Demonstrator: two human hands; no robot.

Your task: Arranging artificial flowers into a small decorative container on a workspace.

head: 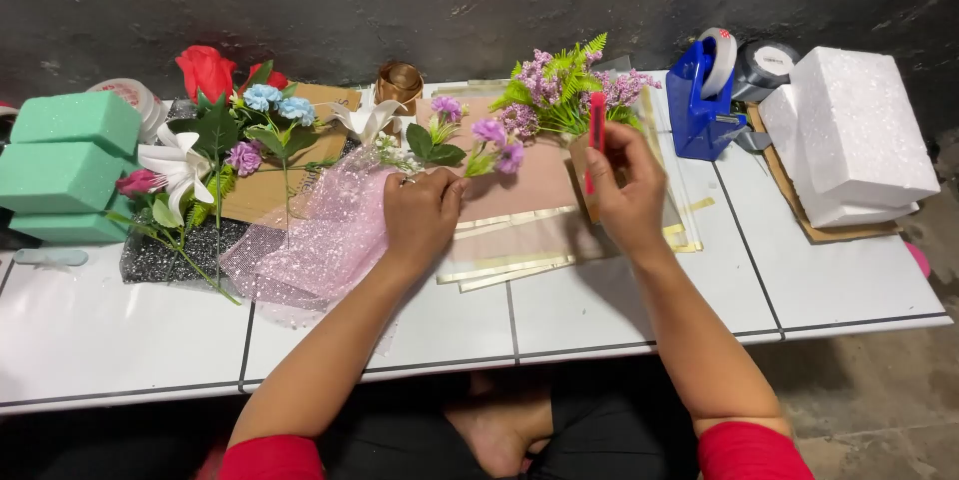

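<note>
Centrally, over the stack of pink gold-edged sheets (519,195), the left hand (420,212) pinches the stem end of one purple artificial flower sprig (478,148), whose long axis runs from the fingers up and rightward, blooms pointing toward the wall. Just right of the sheets' middle, the right hand (627,185) is closed around one red cutter (596,135), held upright with its tip up, before a lilac-and-fern bunch (569,88). Left of the sheets lie three green foam blocks (65,175); right of them stand one blue tape dispenser (702,100) and two white foam blocks (854,135).

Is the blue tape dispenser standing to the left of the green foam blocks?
No, the blue tape dispenser stands at the table's right end beside white foam blocks, while the green foam blocks sit far left.
</note>
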